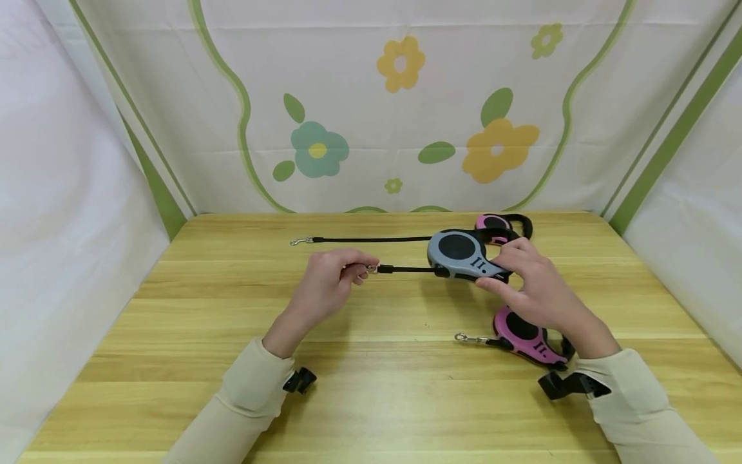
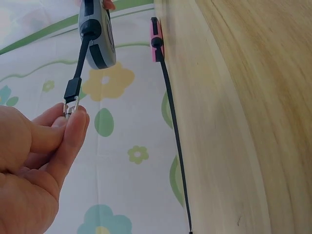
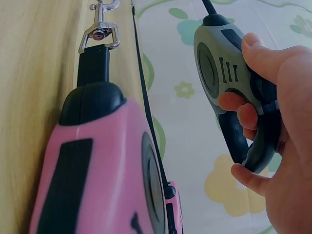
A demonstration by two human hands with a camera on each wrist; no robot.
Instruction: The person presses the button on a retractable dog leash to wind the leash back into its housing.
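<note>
Hands work the grey leash (image 1: 460,254) held above the bench (image 1: 371,399): the left hand (image 1: 324,287) pinches its metal clip (image 1: 373,269), the right hand (image 1: 536,283) grips the casing by its handle. Between them a short black strap (image 1: 411,269) runs left to right, so the long axis lies across the body, each hand at one end. Leashes number three: one grey, two pink. The far pink leash (image 1: 493,225) lies behind with its strap pulled out leftward; the near pink leash (image 1: 524,338) lies just under the right wrist.
</note>
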